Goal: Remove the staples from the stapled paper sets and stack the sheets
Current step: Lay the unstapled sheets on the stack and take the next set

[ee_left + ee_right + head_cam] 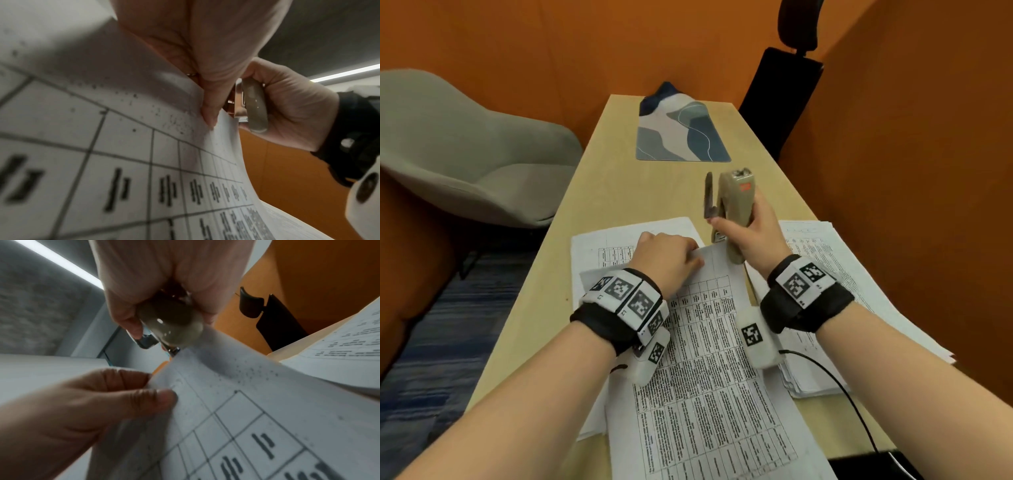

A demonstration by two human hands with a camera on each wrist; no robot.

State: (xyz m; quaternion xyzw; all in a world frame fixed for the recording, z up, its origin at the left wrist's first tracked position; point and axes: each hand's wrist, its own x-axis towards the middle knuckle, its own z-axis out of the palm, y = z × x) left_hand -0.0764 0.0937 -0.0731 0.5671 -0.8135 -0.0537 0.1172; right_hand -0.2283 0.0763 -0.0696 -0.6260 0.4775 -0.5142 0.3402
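- Pinching the top corner of the stapled paper set, the left hand kept thumb and fingers closed on the sheets, lifting that corner off the bench.
- Right hand was wrapped around a beige stapler, held nearly upright; its metal base arm hung open to the left, and its lower end sat right at the pinched corner.
- Staple showed only as a faint short line beside the left thumb in the right wrist view; too blurred to say whether it was still fully seated.
- Judged step: working the remover tip at the stapler's rear under the staple.
- Doing it well likely called for holding the corner taut and flat close to the staple, sliding the tip under the crown low, and prying gently so the paper did not tear.
- Left thumb lay very near the staple; a slip of the metal tip could catch it.
- Loose sheets lay flat under the left hand; another paper pile sat to the right, both on the bench.
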